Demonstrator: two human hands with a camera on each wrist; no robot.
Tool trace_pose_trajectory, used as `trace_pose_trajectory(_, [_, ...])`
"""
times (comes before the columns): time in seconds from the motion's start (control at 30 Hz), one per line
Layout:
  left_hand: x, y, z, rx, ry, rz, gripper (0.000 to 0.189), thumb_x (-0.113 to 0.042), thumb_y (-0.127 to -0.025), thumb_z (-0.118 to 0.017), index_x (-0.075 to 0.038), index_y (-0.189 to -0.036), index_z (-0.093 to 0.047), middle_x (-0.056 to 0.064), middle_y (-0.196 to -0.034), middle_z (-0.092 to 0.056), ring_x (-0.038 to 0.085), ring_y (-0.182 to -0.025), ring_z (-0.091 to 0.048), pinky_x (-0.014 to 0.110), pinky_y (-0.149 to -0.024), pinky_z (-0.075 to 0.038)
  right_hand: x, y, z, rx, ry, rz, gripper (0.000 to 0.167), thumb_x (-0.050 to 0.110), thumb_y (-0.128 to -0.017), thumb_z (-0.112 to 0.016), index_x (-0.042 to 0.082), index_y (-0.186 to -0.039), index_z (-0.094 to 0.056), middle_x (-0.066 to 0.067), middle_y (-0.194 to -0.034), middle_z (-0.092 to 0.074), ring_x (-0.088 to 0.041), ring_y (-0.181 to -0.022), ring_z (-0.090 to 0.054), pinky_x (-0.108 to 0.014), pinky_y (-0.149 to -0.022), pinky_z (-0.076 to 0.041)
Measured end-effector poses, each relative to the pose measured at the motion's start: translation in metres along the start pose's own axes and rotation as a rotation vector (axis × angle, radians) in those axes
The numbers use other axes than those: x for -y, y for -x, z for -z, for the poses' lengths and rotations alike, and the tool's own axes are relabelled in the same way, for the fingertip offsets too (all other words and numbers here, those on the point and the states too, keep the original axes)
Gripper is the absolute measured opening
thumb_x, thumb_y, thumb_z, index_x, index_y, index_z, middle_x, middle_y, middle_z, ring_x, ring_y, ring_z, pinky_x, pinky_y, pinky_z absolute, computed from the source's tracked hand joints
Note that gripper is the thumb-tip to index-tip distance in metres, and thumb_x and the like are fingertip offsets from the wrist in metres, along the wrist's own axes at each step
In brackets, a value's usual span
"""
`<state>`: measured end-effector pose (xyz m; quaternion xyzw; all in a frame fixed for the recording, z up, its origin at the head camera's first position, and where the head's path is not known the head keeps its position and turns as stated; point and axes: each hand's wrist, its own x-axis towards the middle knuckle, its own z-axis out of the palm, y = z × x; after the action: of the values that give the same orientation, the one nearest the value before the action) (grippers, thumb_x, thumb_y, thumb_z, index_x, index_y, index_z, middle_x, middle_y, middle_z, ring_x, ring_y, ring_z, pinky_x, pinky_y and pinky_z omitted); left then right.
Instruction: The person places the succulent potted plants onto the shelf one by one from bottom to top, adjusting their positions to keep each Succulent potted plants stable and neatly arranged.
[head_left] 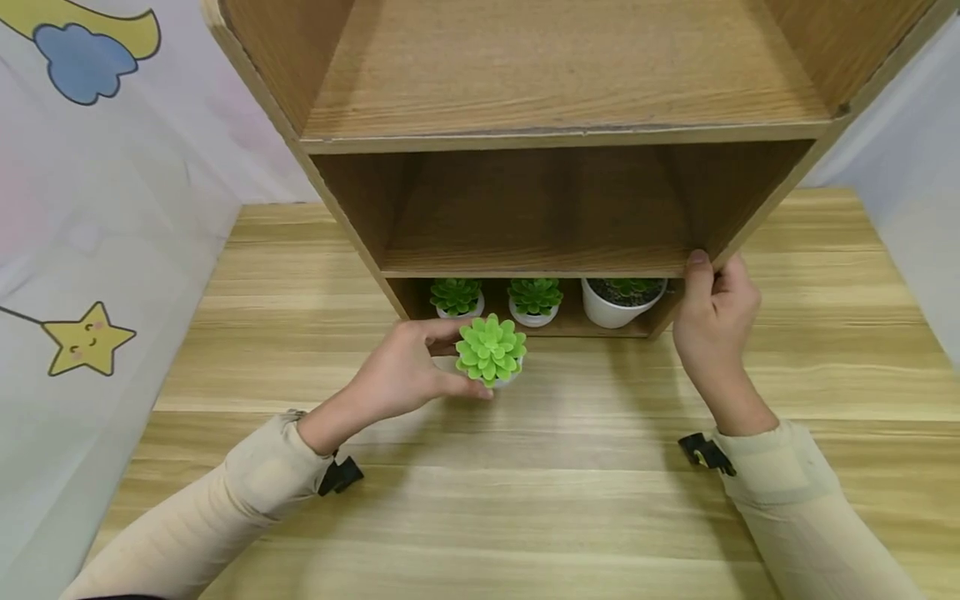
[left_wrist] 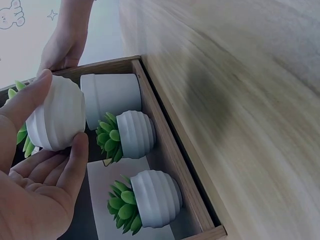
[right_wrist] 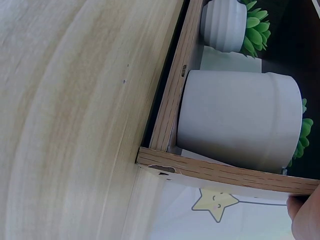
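Observation:
In the head view, my left hand [head_left: 401, 367] grips a small potted succulent [head_left: 491, 348] by its pot, just in front of the bottom compartment of a wooden shelf [head_left: 570, 142]. The left wrist view shows thumb and fingers around its ribbed white pot [left_wrist: 64, 114]. My right hand [head_left: 716, 325] holds the shelf's right side panel near the middle board, thumb on the front edge. Inside the bottom compartment stand two similar small succulents [head_left: 456, 295] [head_left: 535, 298] and, at the right end, a larger plain white pot [head_left: 615, 308] with a green plant.
The shelf stands on a wood-grain table [head_left: 525, 500]. Its middle compartment [head_left: 540, 208] lies above the plants. A pale sheet with a printed star [head_left: 88, 339] and cloud hangs at the left. A flat white piece [left_wrist: 112, 187] lies behind the small pots.

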<state>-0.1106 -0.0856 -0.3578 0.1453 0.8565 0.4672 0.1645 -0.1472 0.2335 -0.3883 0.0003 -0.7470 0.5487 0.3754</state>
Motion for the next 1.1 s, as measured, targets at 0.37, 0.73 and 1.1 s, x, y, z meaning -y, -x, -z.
trace_pose_trajectory(0.37, [-0.003, 0.001, 0.006, -0.047, -0.007, 0.003, 0.082, -0.034, -0.062, -0.095, -0.012, -0.133, -0.062, -0.002, -0.124, -0.064, 0.007, -0.100, -0.066, 0.028, -0.084, -0.054, 0.002, 0.001, 0.000, -0.006, 0.003, -0.006, 0.026, 0.010, -0.098, -0.049, -0.010, -0.083, -0.057, 0.004, -0.072, -0.055, -0.011, -0.069, -0.050, -0.021, -0.061, -0.037])
trace_pose_trajectory(0.73, [-0.009, 0.005, 0.012, -0.081, -0.041, 0.028, 0.082, -0.038, -0.061, -0.094, -0.013, -0.133, -0.062, -0.002, -0.121, -0.066, 0.008, -0.101, -0.065, 0.034, -0.086, -0.054, 0.001, 0.000, -0.001, -0.010, 0.004, 0.001, 0.023, 0.011, -0.097, -0.050, 0.002, -0.078, -0.058, 0.003, -0.071, -0.053, -0.011, -0.068, -0.048, -0.021, -0.059, -0.035])
trace_pose_trajectory(1.1, [-0.011, 0.005, 0.013, -0.111, -0.018, 0.024, 0.076, -0.032, -0.062, -0.095, -0.013, -0.129, -0.065, -0.003, -0.119, -0.067, 0.008, -0.098, -0.066, 0.033, -0.085, -0.055, 0.000, 0.000, -0.001, -0.009, -0.002, 0.012, 0.025, 0.011, -0.098, -0.049, -0.002, -0.078, -0.058, 0.004, -0.071, -0.053, -0.011, -0.068, -0.048, -0.021, -0.060, -0.034])
